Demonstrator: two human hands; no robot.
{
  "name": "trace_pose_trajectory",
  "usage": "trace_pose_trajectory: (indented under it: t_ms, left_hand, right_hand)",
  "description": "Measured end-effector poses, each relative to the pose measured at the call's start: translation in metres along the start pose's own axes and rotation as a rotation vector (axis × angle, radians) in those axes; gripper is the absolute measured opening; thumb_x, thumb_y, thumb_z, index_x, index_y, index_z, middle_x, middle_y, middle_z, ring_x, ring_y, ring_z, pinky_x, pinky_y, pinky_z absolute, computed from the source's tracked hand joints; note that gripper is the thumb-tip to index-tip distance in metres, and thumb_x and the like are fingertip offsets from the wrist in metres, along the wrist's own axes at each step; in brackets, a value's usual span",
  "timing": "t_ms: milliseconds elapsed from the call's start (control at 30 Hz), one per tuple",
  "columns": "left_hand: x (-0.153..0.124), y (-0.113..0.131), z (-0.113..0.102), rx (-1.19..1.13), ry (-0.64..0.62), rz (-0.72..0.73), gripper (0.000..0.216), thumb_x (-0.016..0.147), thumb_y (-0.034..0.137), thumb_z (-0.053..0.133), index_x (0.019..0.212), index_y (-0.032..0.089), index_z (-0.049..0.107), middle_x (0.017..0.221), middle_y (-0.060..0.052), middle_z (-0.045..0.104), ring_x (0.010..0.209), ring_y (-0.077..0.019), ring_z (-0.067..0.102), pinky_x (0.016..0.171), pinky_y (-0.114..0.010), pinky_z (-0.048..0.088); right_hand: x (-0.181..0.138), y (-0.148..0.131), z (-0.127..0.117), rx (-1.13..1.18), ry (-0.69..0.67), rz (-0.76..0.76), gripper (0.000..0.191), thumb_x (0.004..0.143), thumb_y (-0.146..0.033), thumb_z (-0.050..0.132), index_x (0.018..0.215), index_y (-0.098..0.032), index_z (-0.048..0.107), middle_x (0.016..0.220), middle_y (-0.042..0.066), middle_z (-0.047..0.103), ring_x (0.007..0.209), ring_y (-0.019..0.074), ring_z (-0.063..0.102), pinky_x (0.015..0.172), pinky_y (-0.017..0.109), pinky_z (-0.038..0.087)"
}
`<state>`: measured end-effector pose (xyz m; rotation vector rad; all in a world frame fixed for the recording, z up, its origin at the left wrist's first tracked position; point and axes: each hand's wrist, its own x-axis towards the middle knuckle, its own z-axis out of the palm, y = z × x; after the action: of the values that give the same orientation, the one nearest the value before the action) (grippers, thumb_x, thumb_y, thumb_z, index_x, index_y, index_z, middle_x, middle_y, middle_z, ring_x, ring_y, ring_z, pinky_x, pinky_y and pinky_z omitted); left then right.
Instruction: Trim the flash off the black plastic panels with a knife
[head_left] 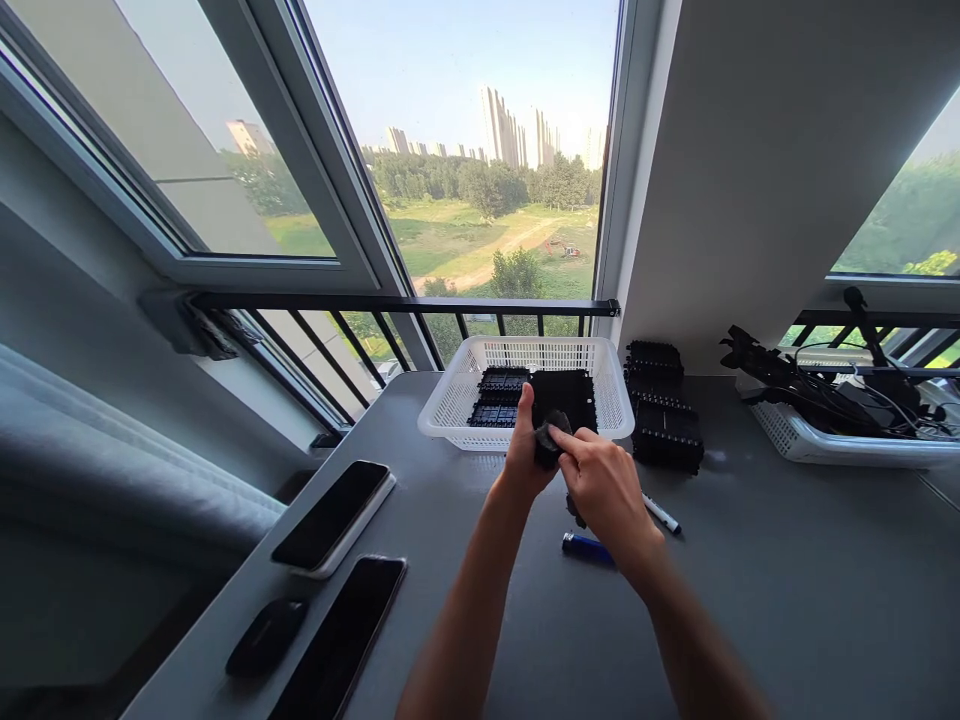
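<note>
My left hand (pixel 522 457) and my right hand (pixel 604 485) meet over the grey table (pixel 787 600), just in front of a white basket (pixel 450 405). Both are closed on a small black part (pixel 550 438) held between them, the left thumb raised beside it and a right finger laid on top. Behind the part, a flat black plastic piece (pixel 564 392) leans against the basket's front rim, next to a black gridded tray (pixel 499 395) lying inside the basket. A blue lighter (pixel 586 546) and a white marker (pixel 663 515) lie on the table under my right wrist.
A stack of black gridded trays (pixel 664 418) stands right of the basket. A white tray of black cables and tools (pixel 832 410) sits at far right. Two phones (pixel 334 515) (pixel 341 640) and a black oval object (pixel 266 635) lie at the left near the table edge. Window railing (pixel 405 304) behind.
</note>
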<state>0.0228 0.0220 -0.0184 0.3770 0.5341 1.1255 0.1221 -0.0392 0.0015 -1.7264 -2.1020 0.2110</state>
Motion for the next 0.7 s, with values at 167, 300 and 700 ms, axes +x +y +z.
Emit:
trace_pose_trajectory:
  t_ms: [167, 300, 700]
  left_hand:
    - [0.0011, -0.0014, 0.0020, -0.004, 0.009, -0.008, 0.057, 0.090, 0.060, 0.041, 0.100, 0.013, 0.071, 0.088, -0.009, 0.075, 0.090, -0.0220, 0.071, 0.084, -0.031, 0.056]
    - [-0.0004, -0.0030, 0.0040, -0.005, 0.033, 0.019, 0.057, 0.087, 0.061, 0.047, 0.100, 0.011, 0.071, 0.090, -0.010, 0.074, 0.090, -0.0225, 0.070, 0.087, -0.031, 0.055]
    - [0.0005, -0.0016, 0.0012, 0.054, 0.021, 0.090, 0.055, 0.088, 0.059, 0.048, 0.103, 0.011, 0.071, 0.092, -0.010, 0.075, 0.086, -0.0214, 0.071, 0.084, -0.030, 0.055]
  right_hand:
    - [-0.0011, 0.0014, -0.0017, -0.032, 0.005, 0.078, 0.041, 0.096, -0.026, 0.041, 0.133, -0.040, 0.055, 0.090, -0.001, 0.066, 0.075, 0.0140, 0.063, 0.058, 0.025, 0.035]
    - [-0.0015, 0.0039, -0.0045, 0.032, 0.014, 0.115, 0.042, 0.096, -0.027, 0.040, 0.132, -0.044, 0.054, 0.091, -0.002, 0.067, 0.077, 0.0139, 0.063, 0.059, 0.024, 0.035]
    - [-0.0030, 0.0035, -0.0043, -0.040, 0.020, 0.249, 0.043, 0.096, -0.028, 0.038, 0.135, -0.037, 0.053, 0.102, 0.002, 0.072, 0.085, 0.0210, 0.068, 0.063, 0.028, 0.038]
